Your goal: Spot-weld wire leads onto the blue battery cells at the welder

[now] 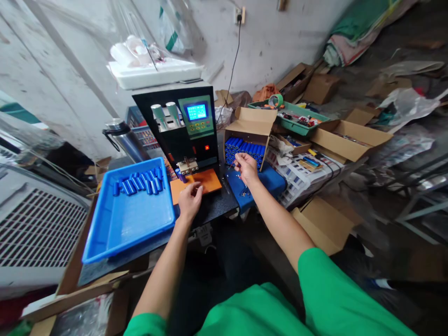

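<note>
My left hand [191,199] is over the front of the orange board [209,180], its fingers curled together; whatever they may hold is hidden. Just behind it, a blue cell [181,176] stands on the board by the contacts of the black machine [164,144]. My right hand [246,167] is pinched on a small thin piece, too small to name, above the blue cloth [268,183]. Small metal pieces [244,190] lie on that cloth below the hand. Behind my right hand, an open cardboard box [257,116] holds several blue cells in rows.
A blue tray [131,233] with several blue cells [140,182] is at the left. Behind it stands a dark flask [128,140]. To the right are a green bin [297,125], a cardboard box [357,140] and a white crate [294,182].
</note>
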A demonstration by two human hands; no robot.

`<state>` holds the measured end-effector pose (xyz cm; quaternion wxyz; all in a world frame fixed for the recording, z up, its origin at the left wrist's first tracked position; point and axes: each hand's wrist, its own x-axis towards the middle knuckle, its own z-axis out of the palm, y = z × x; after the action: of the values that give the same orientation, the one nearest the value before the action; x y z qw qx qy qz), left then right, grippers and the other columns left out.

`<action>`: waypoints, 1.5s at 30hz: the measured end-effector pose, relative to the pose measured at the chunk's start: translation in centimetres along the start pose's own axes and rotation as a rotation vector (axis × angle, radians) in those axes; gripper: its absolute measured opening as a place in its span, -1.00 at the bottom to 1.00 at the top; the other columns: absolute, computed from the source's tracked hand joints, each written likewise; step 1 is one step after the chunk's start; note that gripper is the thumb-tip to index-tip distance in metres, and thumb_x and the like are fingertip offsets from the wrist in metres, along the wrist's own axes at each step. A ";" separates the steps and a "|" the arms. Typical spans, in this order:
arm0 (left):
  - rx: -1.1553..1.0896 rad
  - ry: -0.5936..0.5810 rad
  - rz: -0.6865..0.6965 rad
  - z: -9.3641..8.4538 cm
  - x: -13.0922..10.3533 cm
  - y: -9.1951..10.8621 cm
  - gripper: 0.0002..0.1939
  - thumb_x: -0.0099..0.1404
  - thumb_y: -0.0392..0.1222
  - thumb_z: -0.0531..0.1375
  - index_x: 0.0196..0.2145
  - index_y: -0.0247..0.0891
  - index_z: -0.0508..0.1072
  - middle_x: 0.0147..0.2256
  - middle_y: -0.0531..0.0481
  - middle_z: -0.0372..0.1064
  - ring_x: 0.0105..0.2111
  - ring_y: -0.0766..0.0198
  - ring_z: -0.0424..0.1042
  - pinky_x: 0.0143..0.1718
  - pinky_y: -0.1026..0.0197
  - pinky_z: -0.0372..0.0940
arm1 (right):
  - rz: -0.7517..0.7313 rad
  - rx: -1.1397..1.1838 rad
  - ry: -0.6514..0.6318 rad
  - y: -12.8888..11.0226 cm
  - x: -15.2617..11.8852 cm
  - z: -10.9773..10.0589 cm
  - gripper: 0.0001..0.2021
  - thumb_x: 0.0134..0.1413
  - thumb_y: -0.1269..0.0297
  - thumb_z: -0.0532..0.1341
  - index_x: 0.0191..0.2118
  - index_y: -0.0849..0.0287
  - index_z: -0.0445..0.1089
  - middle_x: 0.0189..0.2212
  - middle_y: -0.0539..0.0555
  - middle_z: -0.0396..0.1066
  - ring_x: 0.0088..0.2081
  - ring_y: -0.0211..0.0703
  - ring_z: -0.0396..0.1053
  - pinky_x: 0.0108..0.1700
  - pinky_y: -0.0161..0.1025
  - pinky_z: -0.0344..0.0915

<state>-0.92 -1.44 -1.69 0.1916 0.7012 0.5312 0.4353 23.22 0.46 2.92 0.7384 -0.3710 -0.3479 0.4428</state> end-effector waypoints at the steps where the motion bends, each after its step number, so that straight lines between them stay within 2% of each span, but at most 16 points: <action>1: -0.035 0.009 -0.007 0.1 -0.1 0.1 -0.63 0.31 0.08 0.14 -0.15 -0.25 0.55 -0.30 -0.05 0.55 -0.40 0.26 0.46 -0.28 0.21 0.35 | -0.020 -0.033 0.021 0.3 -0.1 0.4 -0.67 -0.06 0.05 0.43 -0.38 0.14 0.33 -0.57 -0.11 0.26 -0.55 -0.38 0.19 -0.57 -0.44 0.14; 5: -0.095 -0.004 -0.018 0.6 -0.5 0.4 -0.66 0.31 0.05 0.16 -0.17 -0.25 0.55 -0.24 -0.09 0.57 -0.34 0.23 0.50 -0.24 0.18 0.39 | -0.068 -0.264 0.146 1.4 0.2 0.9 -0.71 -0.02 0.07 0.39 -0.40 0.15 0.36 -0.55 -0.10 0.32 -0.51 -0.35 0.24 -0.48 -0.41 0.24; 9: -0.102 -0.027 -0.001 0.9 -0.7 0.4 -0.68 0.30 0.03 0.17 -0.20 -0.24 0.55 -0.25 -0.09 0.58 -0.28 0.19 0.53 -0.19 0.15 0.40 | -0.093 -0.344 0.259 1.3 0.5 -0.1 -0.75 -0.03 0.12 0.37 -0.43 0.16 0.36 -0.56 -0.09 0.33 -0.49 -0.33 0.27 -0.45 -0.39 0.26; 13: -0.141 -0.018 -0.038 1.3 -0.6 1.2 -0.67 0.32 0.04 0.16 -0.18 -0.25 0.55 -0.24 -0.09 0.57 -0.34 0.23 0.51 -0.23 0.16 0.41 | -0.029 -0.289 0.134 0.6 0.3 -1.0 -0.74 -0.04 0.10 0.37 -0.42 0.17 0.39 -0.61 -0.11 0.31 -0.57 -0.36 0.23 -0.50 -0.40 0.24; 15: -0.160 -0.030 -0.012 1.7 -0.4 2.1 -0.68 0.34 0.02 0.16 -0.16 -0.25 0.55 -0.21 -0.09 0.57 -0.31 0.22 0.51 -0.21 0.14 0.41 | 0.015 -0.280 0.066 0.5 0.0 -1.0 -0.71 -0.07 0.07 0.40 -0.42 0.17 0.39 -0.62 -0.11 0.31 -0.59 -0.37 0.23 -0.52 -0.40 0.23; 19: -0.016 -0.064 0.152 2.9 -0.1 4.0 -0.76 0.37 -0.06 0.16 -0.18 -0.21 0.57 -0.17 -0.09 0.57 -0.18 0.14 0.51 0.00 0.03 0.34 | 0.074 -0.270 0.007 0.7 -0.6 -0.7 -0.68 -0.13 0.04 0.42 -0.43 0.17 0.40 -0.63 -0.11 0.31 -0.60 -0.38 0.22 -0.57 -0.42 0.18; 23: 0.192 -0.139 0.302 4.0 -1.0 4.9 -0.78 0.40 -0.12 0.15 -0.14 -0.16 0.58 -0.21 -0.12 0.57 -0.10 0.06 0.46 0.04 -0.05 0.26 | 0.080 -0.240 0.000 0.6 -0.8 -0.6 -0.68 -0.14 0.05 0.42 -0.43 0.17 0.40 -0.64 -0.11 0.31 -0.61 -0.38 0.22 -0.59 -0.43 0.14; 26: 0.225 -0.195 0.341 4.8 -1.8 5.0 -0.76 0.40 -0.10 0.15 -0.10 -0.16 0.58 -0.18 -0.13 0.57 -0.07 0.04 0.45 0.03 -0.05 0.26 | 0.072 -0.224 -0.018 0.0 -0.7 -0.7 -0.68 -0.13 0.04 0.43 -0.44 0.17 0.39 -0.64 -0.11 0.31 -0.61 -0.39 0.21 -0.57 -0.42 0.17; 30: 0.106 -0.146 0.222 5.8 -1.7 5.0 -0.72 0.41 -0.08 0.13 -0.06 -0.20 0.55 -0.17 -0.11 0.57 -0.18 0.12 0.50 -0.06 0.05 0.35 | 0.064 -0.222 -0.062 -0.7 -0.6 -0.6 -0.67 -0.12 0.04 0.44 -0.44 0.17 0.39 -0.64 -0.11 0.32 -0.61 -0.39 0.22 -0.56 -0.42 0.20; 34: 0.080 -0.173 0.168 6.6 -1.9 5.2 -0.72 0.43 -0.07 0.09 -0.07 -0.19 0.55 -0.18 -0.08 0.58 -0.23 0.15 0.54 -0.13 0.11 0.41 | 0.070 -0.237 -0.081 -0.5 -0.9 -0.3 -0.65 -0.12 0.02 0.44 -0.45 0.17 0.38 -0.65 -0.12 0.31 -0.62 -0.39 0.21 -0.56 -0.42 0.19; 37: 0.169 -0.215 0.257 7.4 -3.2 4.5 -0.72 0.42 -0.14 0.11 0.00 -0.17 0.52 -0.03 -0.12 0.54 -0.04 0.09 0.52 0.02 0.05 0.41 | 0.073 -0.233 -0.085 -0.2 -1.1 -0.4 -0.64 -0.12 0.01 0.45 -0.45 0.17 0.38 -0.66 -0.12 0.30 -0.63 -0.40 0.21 -0.57 -0.42 0.19; 40: 0.251 -0.243 0.330 8.3 -4.7 3.3 -0.62 0.40 -0.18 0.11 0.13 -0.23 0.44 0.13 -0.21 0.43 0.15 0.02 0.41 0.20 -0.03 0.32 | 0.076 -0.228 -0.085 0.0 -1.2 -0.7 -0.63 -0.13 0.00 0.46 -0.46 0.16 0.37 -0.66 -0.13 0.30 -0.63 -0.40 0.20 -0.57 -0.42 0.19; 45: 0.359 -0.252 0.335 9.4 -5.5 2.3 -0.56 0.43 -0.13 0.06 0.17 -0.37 0.40 0.11 -0.34 0.43 0.17 -0.06 0.39 0.24 -0.09 0.27 | 0.045 -0.241 -0.003 -0.8 -0.6 -1.8 -0.68 -0.09 0.05 0.44 -0.44 0.17 0.39 -0.66 -0.12 0.30 -0.63 -0.40 0.20 -0.56 -0.42 0.19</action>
<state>7.74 -5.43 -7.41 0.0541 0.8505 0.4485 0.2693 24.78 -0.80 2.62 0.6777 -0.4642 -0.3912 0.4149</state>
